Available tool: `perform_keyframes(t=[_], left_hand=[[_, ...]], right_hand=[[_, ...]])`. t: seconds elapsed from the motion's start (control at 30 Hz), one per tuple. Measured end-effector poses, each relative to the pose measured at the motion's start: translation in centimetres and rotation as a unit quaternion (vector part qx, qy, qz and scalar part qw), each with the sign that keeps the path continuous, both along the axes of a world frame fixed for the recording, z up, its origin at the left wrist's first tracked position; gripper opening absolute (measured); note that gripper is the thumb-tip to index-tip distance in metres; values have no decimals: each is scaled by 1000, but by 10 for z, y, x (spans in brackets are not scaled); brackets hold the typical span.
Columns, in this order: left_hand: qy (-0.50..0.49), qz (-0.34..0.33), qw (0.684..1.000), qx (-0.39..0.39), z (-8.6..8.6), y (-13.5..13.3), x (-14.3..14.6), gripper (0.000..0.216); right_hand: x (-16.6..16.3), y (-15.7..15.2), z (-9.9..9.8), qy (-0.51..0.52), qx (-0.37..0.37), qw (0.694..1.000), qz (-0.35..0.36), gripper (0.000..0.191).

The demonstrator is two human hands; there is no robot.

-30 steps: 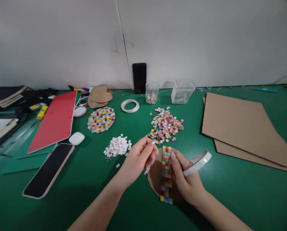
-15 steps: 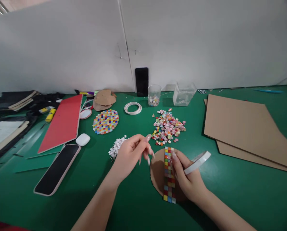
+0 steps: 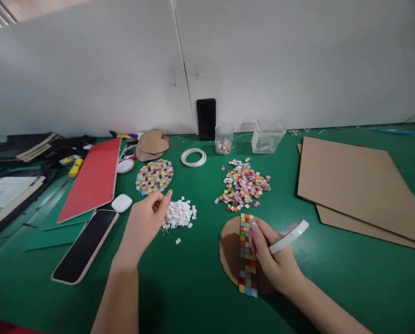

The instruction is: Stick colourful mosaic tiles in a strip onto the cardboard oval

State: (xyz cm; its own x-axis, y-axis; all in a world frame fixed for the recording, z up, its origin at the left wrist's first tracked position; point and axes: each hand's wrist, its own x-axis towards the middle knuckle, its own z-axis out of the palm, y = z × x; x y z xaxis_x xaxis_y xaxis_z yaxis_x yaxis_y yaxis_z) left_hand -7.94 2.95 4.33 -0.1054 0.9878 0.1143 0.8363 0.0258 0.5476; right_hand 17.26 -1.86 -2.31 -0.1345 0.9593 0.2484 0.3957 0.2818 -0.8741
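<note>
My right hand (image 3: 280, 260) holds a roll of white tape (image 3: 290, 236) in its curled fingers. Its fingertips rest on a strip of coloured mosaic tiles (image 3: 244, 241) that runs down a round cardboard disc (image 3: 229, 248). The disc's right part is hidden under this hand. My left hand (image 3: 144, 225) is closed, thumb against curled fingers, just left of a pile of small white squares (image 3: 180, 213). Whatever it pinches, if anything, does not show. Beyond the disc lies a heap of loose coloured mosaic tiles (image 3: 244, 185).
A tile-covered disc (image 3: 154, 176), a white ring-shaped coil (image 3: 194, 157), a plastic cup (image 3: 224, 139) and a clear box (image 3: 268, 137) stand farther back. Left are a phone (image 3: 85, 246), a white case (image 3: 121, 203) and a red board (image 3: 91, 181). Cardboard sheets (image 3: 349, 185) lie right.
My left hand has moved left from beside the disc to the near side of the white pile, and its fingers have curled in. The right hand stays on the tile strip.
</note>
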Motion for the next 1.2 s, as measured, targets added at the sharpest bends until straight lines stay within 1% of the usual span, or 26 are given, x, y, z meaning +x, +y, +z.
perform_keyframes(t=[0.1,0.2,0.27,0.3,0.4,0.5,0.63,0.8,0.97,1.2], left_hand=[[49,-22,998,-37,-2,0,-3,40],[48,-56,995,-72,-5,1,-3,26],[42,-64,994,-82,-6,2,-3,16],[39,-65,994,-84,-6,2,-3,14],[30,-68,992,-98,-7,2,-2,17],[17,-70,991,-117,-6,1,0,26],[2,-67,992,-108,-5,0,4,25],[4,-82,992,-99,-7,0,7,35],[-5,-77,990,-116,-8,-1,8,35],[12,-77,993,-90,-10,0,8,33]], right_hand=[[1,0,0,4,8,1000,0,20],[1,0,-1,2,10,1000,2,19],[2,0,-1,1,8,1000,4,20],[2,-1,-1,1,8,1000,5,20],[1,-1,0,4,9,1000,4,20],[1,-1,1,1,3,1000,8,20],[2,-1,1,-5,6,1000,11,20],[2,-1,1,-10,11,1000,5,20],[2,-1,1,-7,10,1000,8,19],[2,-1,0,-7,10,1000,5,19]])
